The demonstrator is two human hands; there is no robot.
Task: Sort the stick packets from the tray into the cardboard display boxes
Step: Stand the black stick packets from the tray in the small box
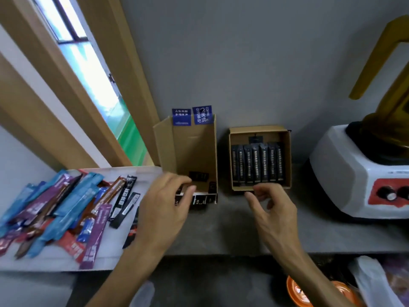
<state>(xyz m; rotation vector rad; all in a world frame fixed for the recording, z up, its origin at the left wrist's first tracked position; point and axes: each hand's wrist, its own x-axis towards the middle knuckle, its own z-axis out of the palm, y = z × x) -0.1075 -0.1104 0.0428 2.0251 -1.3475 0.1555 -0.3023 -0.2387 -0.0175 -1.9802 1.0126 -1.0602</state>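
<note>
The grey table (221,229) is carrying everything: a white tray (55,261) at the left, a white blender base (345,173) at the right, and two cardboard boxes between them by the far wall. The tray is holding a loose, crossed heap of stick packets (66,207) in blue, purple, red, brown and black, so I am judging the sorting far from finished. The left display box (161,147) is looking nearly empty. The right display box (287,156) is showing a neat row of black packets (257,165) side by side.

The left hand (163,204) is curling its fingers at the near left corner of the left box. Something dark is showing under them, and I cannot tell whether it is a packet or the box's printed front. The right hand (274,209) is hanging at the near wall of the right box, fingers half curled, with nothing visible in them.

This is looking like the pause between placements. The next move is calling for a reach left to the tray to tease one packet out of the heap and match it to its box.
</note>
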